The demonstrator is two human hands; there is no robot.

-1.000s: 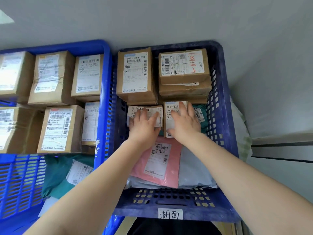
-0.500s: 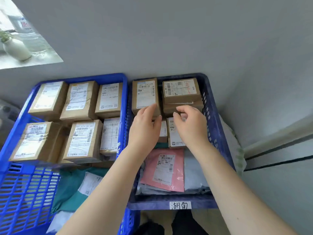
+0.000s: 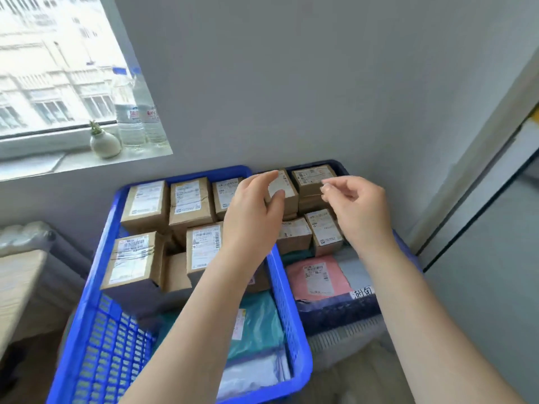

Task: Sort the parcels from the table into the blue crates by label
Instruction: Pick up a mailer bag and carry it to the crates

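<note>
Both hands have lifted off the boxes. Left hand [image 3: 250, 208] and right hand [image 3: 360, 209] hover loosely curled, holding nothing; boxes [image 3: 323, 230] lie in the right crate's [image 3: 335, 310] far half.

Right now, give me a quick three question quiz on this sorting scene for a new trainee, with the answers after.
1. True or false: the pink mailer lies in the right crate.
2. What stands on the sill besides the vase? A) bottles B) a lamp C) a book
3. Fill in: the left hand and right hand are raised over the crates and hold ____.

Key: 1 true; 2 A, the bottles; 3 nothing.
</note>
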